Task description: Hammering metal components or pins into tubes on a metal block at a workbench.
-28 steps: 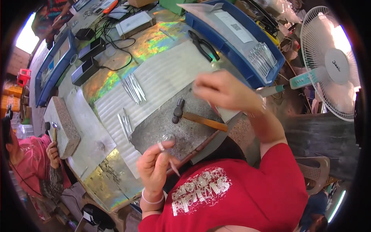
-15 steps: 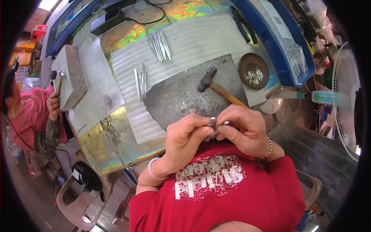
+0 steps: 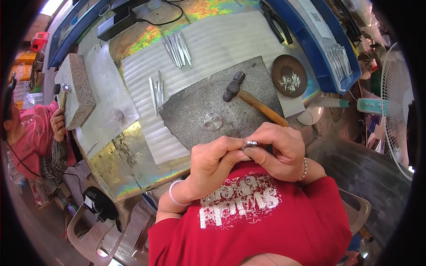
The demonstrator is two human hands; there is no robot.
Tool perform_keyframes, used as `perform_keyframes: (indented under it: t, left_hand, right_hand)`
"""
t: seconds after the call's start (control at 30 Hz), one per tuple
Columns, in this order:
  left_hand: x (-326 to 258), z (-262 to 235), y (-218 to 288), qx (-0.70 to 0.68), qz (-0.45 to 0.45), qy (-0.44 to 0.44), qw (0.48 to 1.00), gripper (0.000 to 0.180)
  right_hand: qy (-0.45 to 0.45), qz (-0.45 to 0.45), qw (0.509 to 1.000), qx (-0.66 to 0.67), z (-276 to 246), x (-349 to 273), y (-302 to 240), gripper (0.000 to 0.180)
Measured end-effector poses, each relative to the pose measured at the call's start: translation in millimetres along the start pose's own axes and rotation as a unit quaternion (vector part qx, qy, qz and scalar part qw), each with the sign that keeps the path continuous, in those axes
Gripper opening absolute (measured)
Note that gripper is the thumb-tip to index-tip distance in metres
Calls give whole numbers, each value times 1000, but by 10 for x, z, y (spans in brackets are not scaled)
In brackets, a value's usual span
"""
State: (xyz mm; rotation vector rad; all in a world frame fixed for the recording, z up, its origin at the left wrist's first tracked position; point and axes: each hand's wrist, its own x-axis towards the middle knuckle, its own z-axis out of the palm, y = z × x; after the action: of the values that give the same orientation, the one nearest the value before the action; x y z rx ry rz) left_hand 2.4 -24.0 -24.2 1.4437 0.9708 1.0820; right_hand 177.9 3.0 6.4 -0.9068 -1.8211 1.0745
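Between the pinching fingers of the left hand [image 3: 216, 162] and right hand [image 3: 280, 153] is a small shiny metal piece [image 3: 251, 143], grey stone slab [image 3: 186, 113] just beyond. Probably slick, tips-only grip: one loose pinch and it could drop.

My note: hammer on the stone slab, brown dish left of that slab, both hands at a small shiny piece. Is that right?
Not quite: the head view shows the brown dish right of the stone slab. The hammer is on it; left hand and right hand are at the small shiny piece.
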Motion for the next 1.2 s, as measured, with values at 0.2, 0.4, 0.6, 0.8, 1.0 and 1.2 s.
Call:
perform_keyframes:
  t: [0.2,0.4,0.6,0.8,1.0,1.2]
  left_hand:
    - [18,1,50,0,-14,-14,1000,12]
    - [25,3,43,-48,-74,-52,995,10]
    - [23,61,-16,-226,-210,-55,950,11]
    - [145,-70,45,-250,-240,-121,930,13]
    - [215,-97,99,-227,-324,-150,906,20]
    - [257,-92,87,-222,-336,-154,902,23]
  right_hand:
    - [3,-9,1000,-14,9,-22,23,15]
    - [-26,105,992,61,-32,-66,-11,11]
    - [-5,314,914,258,-14,-16,58,13]
    - [33,363,857,363,-9,47,186,16]
    - [44,379,841,383,50,20,238,15]
    - [61,391,820,414,68,-23,279,17]
